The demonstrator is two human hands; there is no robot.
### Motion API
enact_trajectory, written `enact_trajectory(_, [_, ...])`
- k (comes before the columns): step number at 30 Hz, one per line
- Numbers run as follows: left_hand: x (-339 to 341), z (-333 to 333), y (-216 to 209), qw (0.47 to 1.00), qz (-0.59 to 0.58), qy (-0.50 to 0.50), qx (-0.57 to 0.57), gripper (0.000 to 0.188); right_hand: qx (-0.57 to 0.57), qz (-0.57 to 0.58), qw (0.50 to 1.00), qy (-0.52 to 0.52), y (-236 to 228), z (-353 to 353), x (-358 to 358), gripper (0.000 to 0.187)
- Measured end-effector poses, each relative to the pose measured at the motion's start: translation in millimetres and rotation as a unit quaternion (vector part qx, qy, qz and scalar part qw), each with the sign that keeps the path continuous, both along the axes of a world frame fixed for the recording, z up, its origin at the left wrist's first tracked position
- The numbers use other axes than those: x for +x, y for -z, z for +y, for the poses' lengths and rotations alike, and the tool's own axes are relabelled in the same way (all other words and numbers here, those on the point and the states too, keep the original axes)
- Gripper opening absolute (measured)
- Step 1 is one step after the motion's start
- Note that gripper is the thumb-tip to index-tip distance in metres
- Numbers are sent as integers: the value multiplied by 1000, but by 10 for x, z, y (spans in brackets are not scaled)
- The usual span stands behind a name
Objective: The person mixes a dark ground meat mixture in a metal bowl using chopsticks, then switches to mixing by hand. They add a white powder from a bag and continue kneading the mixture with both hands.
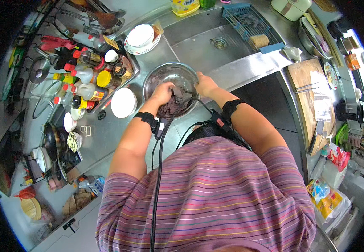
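Observation:
A metal mixing bowl (153, 74) rests on the steel counter in front of me, by the near left corner of the sink. Inside it lies a dark purplish-brown dough (176, 101), crumbly and lumpy, partly stuck to the wall. My left hand (162, 93) reaches over the bowl's left side, its fingers curled into the dough and partly hidden by it. On the right, my right hand (206, 85) grips the bowl's rim, thumb on top. Black cables from the wrist bands cross in front of the bowl.
Left of the bowl stand a white bowl (124, 103) and several sauce bottles (87, 75). Stacked plates (141, 38) sit behind it. The sink (194, 40) holds a blue rack (249, 25). At right, a knife (315, 136) lies on a wooden cutting board (301, 101).

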State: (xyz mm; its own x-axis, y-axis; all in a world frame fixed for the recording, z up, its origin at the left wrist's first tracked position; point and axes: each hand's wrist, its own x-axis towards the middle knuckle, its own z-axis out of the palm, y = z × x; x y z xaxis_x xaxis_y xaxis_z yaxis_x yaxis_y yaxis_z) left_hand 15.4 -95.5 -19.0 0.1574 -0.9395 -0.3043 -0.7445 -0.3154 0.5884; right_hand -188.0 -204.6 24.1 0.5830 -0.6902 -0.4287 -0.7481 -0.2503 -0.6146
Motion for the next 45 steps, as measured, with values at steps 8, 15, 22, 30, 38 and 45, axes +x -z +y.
enact_trajectory(8, [136, -64, -451, 956, 257, -90, 111, 53, 19, -16, 1000, -9, 40, 24, -42, 53])
enact_trajectory(15, [26, 128, -285, 989, -15, 141, -32, 61, 30, 42, 999, 5, -67, -79, -123, 51])
enact_trajectory(22, [-55, -29, -46, 975, -75, 180, -110, 34, -263, 180, 904, -284, -199, -424, -818, 50])
enact_trajectory(30, [134, -130, 46, 986, -98, 113, -77, 23, 85, -262, 852, 446, -513, 431, -3128, 36])
enact_trajectory(38, [248, -64, -31, 982, -35, 186, 6, 46, -134, -201, 530, 813, -94, 1457, -5279, 25])
enact_trajectory(45, [169, -77, -81, 981, -128, 145, 28, 51, -247, -187, 389, 868, 104, 1958, -6346, 17])
